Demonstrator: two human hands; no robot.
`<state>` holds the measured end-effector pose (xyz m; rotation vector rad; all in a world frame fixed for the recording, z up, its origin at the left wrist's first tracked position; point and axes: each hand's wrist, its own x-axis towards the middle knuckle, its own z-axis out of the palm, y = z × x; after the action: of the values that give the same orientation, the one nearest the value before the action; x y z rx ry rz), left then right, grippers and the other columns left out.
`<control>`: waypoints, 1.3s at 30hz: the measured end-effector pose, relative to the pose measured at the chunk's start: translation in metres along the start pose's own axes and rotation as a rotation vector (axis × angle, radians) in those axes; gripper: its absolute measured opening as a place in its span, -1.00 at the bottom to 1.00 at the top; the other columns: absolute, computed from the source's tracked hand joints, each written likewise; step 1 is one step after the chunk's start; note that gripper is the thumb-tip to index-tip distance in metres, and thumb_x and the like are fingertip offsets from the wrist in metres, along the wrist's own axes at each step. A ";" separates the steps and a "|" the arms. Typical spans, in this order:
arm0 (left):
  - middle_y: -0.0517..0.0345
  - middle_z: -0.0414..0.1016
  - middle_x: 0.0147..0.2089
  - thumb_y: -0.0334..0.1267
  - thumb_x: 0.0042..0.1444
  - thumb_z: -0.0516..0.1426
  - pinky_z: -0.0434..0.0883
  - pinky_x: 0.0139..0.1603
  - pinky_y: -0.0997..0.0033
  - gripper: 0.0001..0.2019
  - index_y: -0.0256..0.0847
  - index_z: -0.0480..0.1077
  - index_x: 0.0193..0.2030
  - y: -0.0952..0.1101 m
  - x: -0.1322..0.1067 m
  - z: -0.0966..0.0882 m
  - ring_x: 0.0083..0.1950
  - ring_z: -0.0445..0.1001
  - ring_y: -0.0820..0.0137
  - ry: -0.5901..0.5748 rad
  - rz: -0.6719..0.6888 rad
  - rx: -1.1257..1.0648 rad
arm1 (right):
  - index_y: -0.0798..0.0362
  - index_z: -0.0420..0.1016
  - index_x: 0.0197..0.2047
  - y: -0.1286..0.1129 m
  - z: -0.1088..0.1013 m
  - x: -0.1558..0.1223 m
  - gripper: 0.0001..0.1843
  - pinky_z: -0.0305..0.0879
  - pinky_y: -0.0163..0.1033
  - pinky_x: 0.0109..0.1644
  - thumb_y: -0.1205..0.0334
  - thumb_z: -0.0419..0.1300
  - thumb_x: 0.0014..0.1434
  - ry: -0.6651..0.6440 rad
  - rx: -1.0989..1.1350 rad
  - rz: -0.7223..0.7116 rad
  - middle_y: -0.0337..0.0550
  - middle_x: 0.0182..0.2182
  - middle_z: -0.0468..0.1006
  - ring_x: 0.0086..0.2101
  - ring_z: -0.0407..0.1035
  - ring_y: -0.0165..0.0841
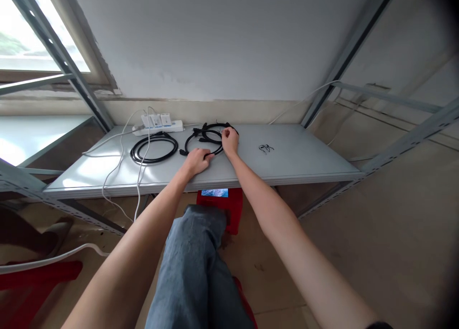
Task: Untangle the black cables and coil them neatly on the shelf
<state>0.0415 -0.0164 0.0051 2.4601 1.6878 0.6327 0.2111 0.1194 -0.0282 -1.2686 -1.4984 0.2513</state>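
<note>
While daylight comes in through a window [25, 42] at the left, a grey metal shelf [294, 157] runs along a pale wall [222, 42], held between metal posts [59, 51] above a brownish floor [279, 286]. The light makes bright patches on the shelf's left end. Beneath the front edge is a red stool [234, 214] with a lit screen [215, 193] on it, just beyond the knees of a pair of jeans [201, 271].

There is one black coil [158, 161] at the left, one power strip [172, 126] behind it with at least three white plugs [156, 120], and one small heap of thin black ties [265, 148] to the right, too tangled to count. White cords [138, 190] hang over the front edge.

The looped black cable [211, 141] lies flat near the middle of the shelf, between the coil and the ties; I cannot tell whether it is one length or two. Its loops stretch longest from left to right, roughly along the shelf, with several ends pointing left. The left hand [198, 161] rests at its near side, its grip unclear; the right hand [230, 140] has its fingers curled in at the right side, though I cannot tell what they pinch
</note>
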 end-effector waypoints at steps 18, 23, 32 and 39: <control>-0.07 0.71 -0.27 0.04 0.38 0.07 0.28 -0.22 0.21 -0.60 -0.09 0.62 -0.30 0.004 0.001 -0.001 -0.07 0.64 0.05 -0.032 -0.052 0.060 | 0.01 0.69 0.14 -0.013 0.004 -0.006 -0.69 0.22 0.20 0.38 0.15 0.32 0.38 -0.238 -0.259 0.024 0.10 0.13 0.68 0.23 0.44 0.04; -0.09 0.73 -0.24 0.03 0.38 0.07 0.30 -0.21 0.21 -0.60 -0.10 0.63 -0.30 0.005 0.000 0.000 -0.04 0.65 0.04 -0.017 -0.055 0.075 | 0.05 0.75 0.11 -0.013 0.002 -0.004 -0.68 0.27 0.16 0.36 0.25 0.18 0.47 -0.223 -0.210 0.016 0.12 0.09 0.72 0.18 0.50 0.02; -0.11 0.71 -0.24 0.04 0.38 0.08 0.32 -0.18 0.23 -0.60 -0.12 0.62 -0.29 0.007 -0.001 -0.001 -0.03 0.65 0.03 0.000 -0.055 0.067 | 0.05 0.78 0.06 -0.014 -0.002 -0.003 -0.68 0.38 0.00 0.26 0.24 0.18 0.49 -0.180 -0.180 0.030 0.06 -0.04 0.76 0.03 0.61 -0.07; -0.12 0.73 -0.19 0.06 0.38 0.07 0.35 -0.16 0.22 -0.59 -0.11 0.65 -0.25 0.009 -0.004 -0.003 0.01 0.66 0.01 -0.017 -0.068 0.083 | 0.04 0.78 0.07 -0.019 -0.007 -0.007 -0.67 0.42 -0.03 0.24 0.25 0.17 0.47 -0.195 -0.193 0.053 0.07 -0.03 0.77 0.02 0.62 -0.08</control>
<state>0.0468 -0.0238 0.0098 2.4423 1.8181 0.5433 0.2050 0.1033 -0.0163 -1.4725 -1.6883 0.2762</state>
